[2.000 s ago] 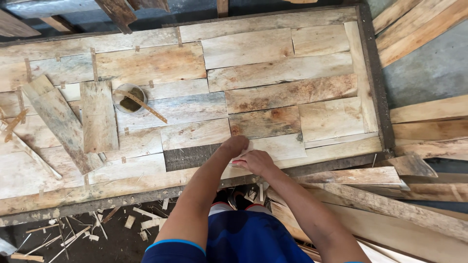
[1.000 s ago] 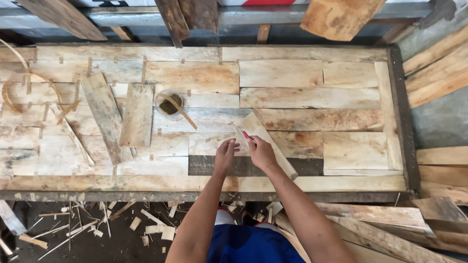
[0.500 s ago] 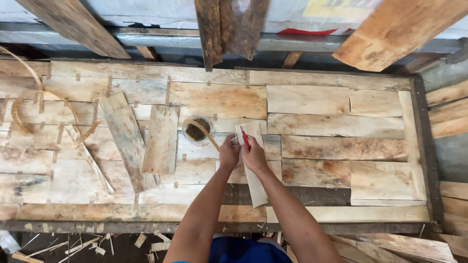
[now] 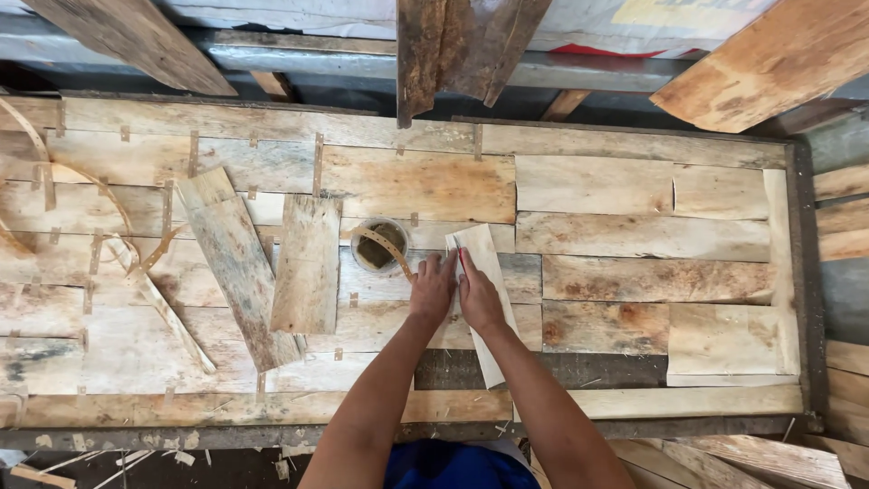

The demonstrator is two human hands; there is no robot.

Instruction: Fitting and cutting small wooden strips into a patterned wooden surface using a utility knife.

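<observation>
My left hand [image 4: 433, 288] and my right hand [image 4: 477, 294] lie flat side by side on a pale narrow veneer strip [image 4: 489, 349]. The strip lies lengthwise across a wide sheet of joined veneer pieces [image 4: 625, 235] and covers part of a dark gap [image 4: 579, 369] in it. The fingers of both hands press down near the strip's far end. A small round cup [image 4: 378, 244] with a strip of tape sticking out stands just left of my left hand.
Two loose veneer boards [image 4: 237, 267] [image 4: 308, 263] lie on the sheet at the left, with a thin sliver [image 4: 163, 303] and curled tape [image 4: 36, 172] beyond. Rough planks [image 4: 462, 45] [image 4: 769, 63] lean in above. Scraps litter the floor [image 4: 109, 457].
The view moved from the sheet's near right area to its middle. Both hands brought the pale strip up and left and laid it down beside the cup, over the dark gap.
</observation>
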